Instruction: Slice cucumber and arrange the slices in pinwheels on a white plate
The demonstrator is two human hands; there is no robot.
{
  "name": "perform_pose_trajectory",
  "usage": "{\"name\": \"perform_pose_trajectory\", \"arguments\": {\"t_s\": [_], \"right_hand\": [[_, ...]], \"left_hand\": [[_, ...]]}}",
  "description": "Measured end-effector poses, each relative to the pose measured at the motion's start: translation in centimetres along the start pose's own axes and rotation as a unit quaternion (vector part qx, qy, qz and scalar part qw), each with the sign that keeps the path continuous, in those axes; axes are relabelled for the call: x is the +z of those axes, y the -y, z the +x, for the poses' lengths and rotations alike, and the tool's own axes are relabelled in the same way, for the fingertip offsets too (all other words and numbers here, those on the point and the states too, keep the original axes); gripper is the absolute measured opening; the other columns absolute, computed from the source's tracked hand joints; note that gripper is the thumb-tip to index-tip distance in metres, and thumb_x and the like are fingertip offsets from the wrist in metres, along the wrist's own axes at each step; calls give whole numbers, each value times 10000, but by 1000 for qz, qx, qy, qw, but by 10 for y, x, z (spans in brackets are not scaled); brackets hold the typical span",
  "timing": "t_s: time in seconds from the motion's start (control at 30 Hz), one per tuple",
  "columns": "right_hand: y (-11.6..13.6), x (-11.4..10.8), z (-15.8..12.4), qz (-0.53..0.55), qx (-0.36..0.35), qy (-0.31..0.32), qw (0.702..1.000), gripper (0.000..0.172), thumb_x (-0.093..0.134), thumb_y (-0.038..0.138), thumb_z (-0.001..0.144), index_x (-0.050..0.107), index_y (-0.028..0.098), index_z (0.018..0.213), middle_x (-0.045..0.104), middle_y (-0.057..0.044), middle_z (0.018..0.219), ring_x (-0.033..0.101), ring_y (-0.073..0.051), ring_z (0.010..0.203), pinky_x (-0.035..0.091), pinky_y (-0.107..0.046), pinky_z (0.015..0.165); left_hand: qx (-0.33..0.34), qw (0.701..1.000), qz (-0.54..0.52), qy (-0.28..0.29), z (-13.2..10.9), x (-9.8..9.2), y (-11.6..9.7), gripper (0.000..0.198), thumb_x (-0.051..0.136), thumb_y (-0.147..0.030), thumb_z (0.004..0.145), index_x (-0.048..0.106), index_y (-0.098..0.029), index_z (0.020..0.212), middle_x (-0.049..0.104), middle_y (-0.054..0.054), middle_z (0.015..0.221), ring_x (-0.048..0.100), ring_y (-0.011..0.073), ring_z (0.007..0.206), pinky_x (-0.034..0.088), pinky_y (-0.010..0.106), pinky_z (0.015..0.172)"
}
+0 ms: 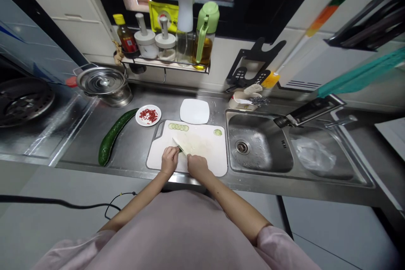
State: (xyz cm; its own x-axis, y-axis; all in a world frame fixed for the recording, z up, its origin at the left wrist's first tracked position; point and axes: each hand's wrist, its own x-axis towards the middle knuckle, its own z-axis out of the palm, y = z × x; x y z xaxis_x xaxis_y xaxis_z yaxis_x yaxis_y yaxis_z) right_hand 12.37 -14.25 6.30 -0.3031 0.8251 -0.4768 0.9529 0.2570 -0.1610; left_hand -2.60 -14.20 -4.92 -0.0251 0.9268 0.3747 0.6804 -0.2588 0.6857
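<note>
My one camera sat on my head, facing forward and steeply down over my chest, fairly near the cutting board [205, 143], with counter [136, 147] and sink [262, 154] spread around.

A short, dark green cucumber piece [180, 149] is pinned flat on the white cutting board [207, 154] by the left hand [170, 159]. A pale-bladed knife [182, 145] is gripped in the right hand [197, 165] and set slantwise against the piece's cut end. Thin slices [178, 127] are lined along the board's far edge.
</note>
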Motion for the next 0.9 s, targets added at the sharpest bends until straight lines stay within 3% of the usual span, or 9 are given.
{"name": "perform_pose_trajectory", "arguments": {"t_s": [0.7, 0.9], "right_hand": [[0, 12, 14, 9, 6, -13, 1000, 286, 399, 95, 873, 586, 146, 1082, 708, -133, 962, 673, -217, 973, 477, -298, 785], [-4, 6, 16, 10, 7, -9, 1000, 297, 377, 133, 901, 591, 141, 1107, 706, -135, 988, 667, -208, 979, 469, -298, 788]], "left_hand": [[19, 1000, -7, -19, 0, 3, -2, 177, 470, -218, 930, 639, -216, 875, 639, 52, 857, 578, 178, 865, 487, 329, 789], [6, 1000, -15, -12, 0, 0, -6, 200, 444, -248, 940, 641, -220, 917, 645, 63, 878, 592, 188, 894, 496, 348, 817]]}}
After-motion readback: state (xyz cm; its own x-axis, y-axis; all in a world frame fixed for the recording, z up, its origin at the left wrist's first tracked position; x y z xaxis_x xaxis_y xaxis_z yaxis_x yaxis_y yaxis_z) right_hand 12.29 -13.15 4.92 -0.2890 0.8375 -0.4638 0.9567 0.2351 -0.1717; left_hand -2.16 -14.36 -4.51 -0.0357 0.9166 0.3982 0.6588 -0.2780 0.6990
